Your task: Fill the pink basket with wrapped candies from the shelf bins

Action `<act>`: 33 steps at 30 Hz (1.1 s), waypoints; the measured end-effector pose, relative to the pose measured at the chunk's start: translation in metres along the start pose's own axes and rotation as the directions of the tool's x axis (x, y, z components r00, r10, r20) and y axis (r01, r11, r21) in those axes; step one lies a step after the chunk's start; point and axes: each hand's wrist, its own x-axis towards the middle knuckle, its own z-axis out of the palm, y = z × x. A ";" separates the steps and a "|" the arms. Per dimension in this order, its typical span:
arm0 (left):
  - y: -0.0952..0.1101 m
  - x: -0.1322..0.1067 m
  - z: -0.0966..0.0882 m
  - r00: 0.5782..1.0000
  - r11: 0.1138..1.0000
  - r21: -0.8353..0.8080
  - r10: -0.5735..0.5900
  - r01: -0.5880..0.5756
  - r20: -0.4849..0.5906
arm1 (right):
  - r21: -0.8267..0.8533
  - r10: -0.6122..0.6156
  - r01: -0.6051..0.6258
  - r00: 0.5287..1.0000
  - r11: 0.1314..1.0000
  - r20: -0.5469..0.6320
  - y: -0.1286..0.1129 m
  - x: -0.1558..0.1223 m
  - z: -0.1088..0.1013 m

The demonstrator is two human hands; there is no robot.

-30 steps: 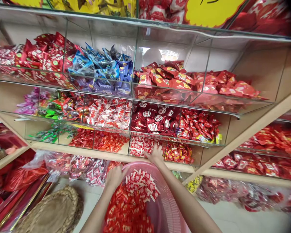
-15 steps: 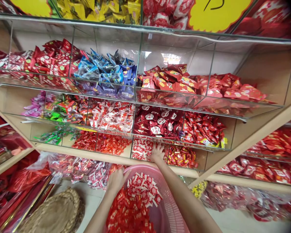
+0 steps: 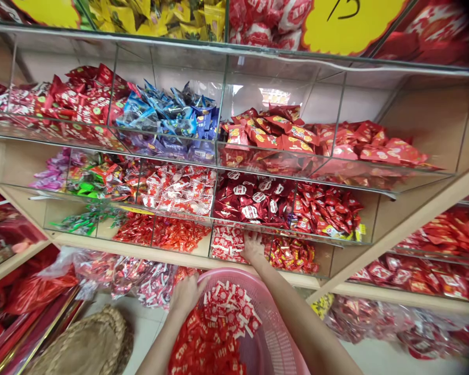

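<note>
My left hand (image 3: pixel 185 296) is closed around the left rim of a pink plastic basket (image 3: pixel 271 304). Inside the basket lie red-and-white wrapped candies (image 3: pixel 230 307) at the far side and bright red wrapped candies (image 3: pixel 205 344) nearer to me. My right hand (image 3: pixel 254 247) reaches past the basket into a bottom-row shelf bin, over small red-and-white wrapped candies (image 3: pixel 227 242). Its fingers look spread and rest on or just above the candies; the fingertips are partly hidden behind the clear shelf edge. No candy shows in that hand.
Clear dividers (image 3: pixel 219 140) split the shelves into bins of wrapped sweets, including blue packets (image 3: pixel 160 112) and dark red packets (image 3: pixel 254 195). A wooden ledge (image 3: pixel 133 250) runs below. Bagged candies (image 3: pixel 156 284) and a woven basket (image 3: pixel 89 338) sit on the floor.
The view has shifted very slightly. My right hand stays in the same bin with barely any change in its fingers, and my left hand keeps its hold on the basket.
</note>
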 end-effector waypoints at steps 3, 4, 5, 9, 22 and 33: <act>0.000 -0.001 -0.001 1.000 1.000 0.000 0.003 -0.003 -0.001 | -0.010 0.001 0.000 1.000 1.000 0.027 -0.003 0.005 0.003; 0.000 -0.001 -0.002 1.000 1.000 0.001 0.002 -0.002 -0.002 | -0.014 -0.002 0.003 0.999 1.000 0.036 -0.003 0.007 0.003; 0.001 -0.002 -0.002 1.000 1.000 0.003 0.001 -0.001 -0.001 | -0.019 -0.006 0.006 0.999 1.000 0.044 -0.004 0.009 0.004; 0.000 -0.002 -0.002 1.000 1.000 0.011 -0.004 0.004 0.003 | -0.035 -0.019 0.021 0.999 0.999 0.033 -0.004 0.011 0.005; 0.001 -0.002 -0.001 1.000 1.000 0.009 -0.021 0.021 -0.008 | -0.023 -0.172 0.171 0.981 0.985 -0.091 0.000 -0.001 0.004; 0.000 0.000 0.001 1.000 1.000 0.003 -0.013 0.013 -0.018 | 0.110 -0.152 0.158 0.987 0.981 -0.055 0.006 -0.010 -0.011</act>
